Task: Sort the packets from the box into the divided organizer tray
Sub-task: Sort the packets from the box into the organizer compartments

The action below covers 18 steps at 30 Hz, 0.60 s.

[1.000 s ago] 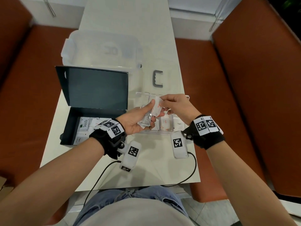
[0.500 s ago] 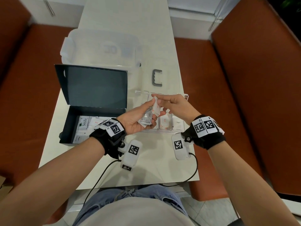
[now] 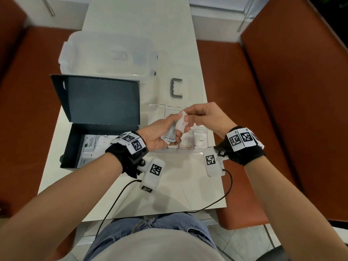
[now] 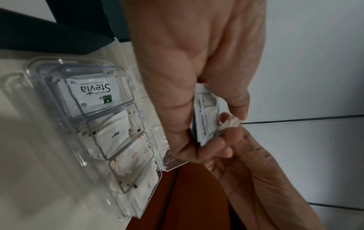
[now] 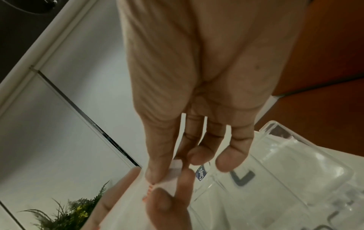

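Note:
My left hand [image 3: 169, 127] grips a small stack of white packets [image 3: 170, 133] above the clear organizer tray [image 3: 188, 152]. My right hand [image 3: 187, 117] pinches a white packet with red print [image 3: 182, 123] at the top of that stack. In the left wrist view the stack [image 4: 206, 121] sits between thumb and fingers, the red-printed packet [image 4: 232, 124] beside it, and the tray [image 4: 33, 65] shows Stevia, pepper and red-printed packets in separate compartments. The right wrist view shows thumb and forefinger on the packet [image 5: 173, 174]. The open dark box [image 3: 73, 144] at left holds more packets.
A clear storage tub [image 3: 109, 53] stands behind the box, with a grey handle piece [image 3: 177, 88] to its right. Brown benches [image 3: 282, 110] flank the narrow white table [image 3: 178, 194]. Black cables trail from both wrists over the table's near edge.
Both hands have stayed together over the tray. The right hand has kept its pinch on the red-printed packet and turned it slightly against the stack.

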Each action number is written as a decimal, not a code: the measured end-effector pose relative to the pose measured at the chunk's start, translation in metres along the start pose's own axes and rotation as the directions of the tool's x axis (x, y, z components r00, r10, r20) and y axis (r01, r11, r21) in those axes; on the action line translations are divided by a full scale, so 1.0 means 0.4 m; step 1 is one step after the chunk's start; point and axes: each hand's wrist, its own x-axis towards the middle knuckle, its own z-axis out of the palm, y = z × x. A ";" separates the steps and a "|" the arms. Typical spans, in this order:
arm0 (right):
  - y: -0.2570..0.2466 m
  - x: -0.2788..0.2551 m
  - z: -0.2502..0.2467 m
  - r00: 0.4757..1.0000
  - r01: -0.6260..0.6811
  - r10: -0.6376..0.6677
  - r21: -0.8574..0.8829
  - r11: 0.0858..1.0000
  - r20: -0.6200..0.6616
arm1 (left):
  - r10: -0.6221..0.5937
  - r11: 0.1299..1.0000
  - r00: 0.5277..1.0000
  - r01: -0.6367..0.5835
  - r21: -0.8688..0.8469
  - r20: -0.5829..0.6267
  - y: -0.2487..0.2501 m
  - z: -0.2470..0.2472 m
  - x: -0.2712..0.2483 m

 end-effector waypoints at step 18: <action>0.208 -0.033 0.094 0.981 -0.010 -0.111 -0.610 0.792 -0.160 | 0.221 -0.114 0.975 0.058 0.992 -0.032 -0.059 -0.045 0.081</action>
